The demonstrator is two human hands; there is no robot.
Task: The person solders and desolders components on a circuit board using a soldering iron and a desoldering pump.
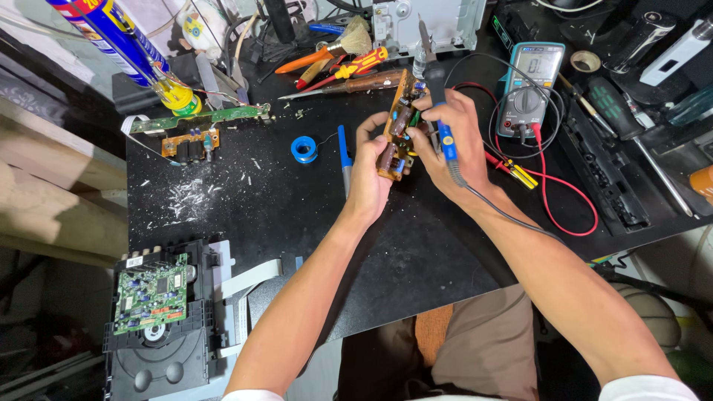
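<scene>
1. A brown circuit board is held on edge above the black table, its long side running away from the person, with small components showing on its face.
2. The left hand grips the near end of the board, thumb on one side and fingers curled round the other. The wrist is straight, and the forearm rises from the lower left.
3. The right hand is just right of the board, with its fingertips touching the edge. Its fingers are closed round a soldering iron with a blue and black handle. The iron points away from the person, and its tip stands beyond the far end of the board.
4. The iron's black cord runs back along the right forearm.
5. Just left of the board lie a blue-handled tool and a blue spool of solder wire.
6. Right of the board sits a multimeter with red leads looping on the table.
7. Beyond the board lie screwdrivers and a brush.
8. Far left of the board rests a smaller orange board; near the person, lower left, sits a disc drive with a green board.
</scene>
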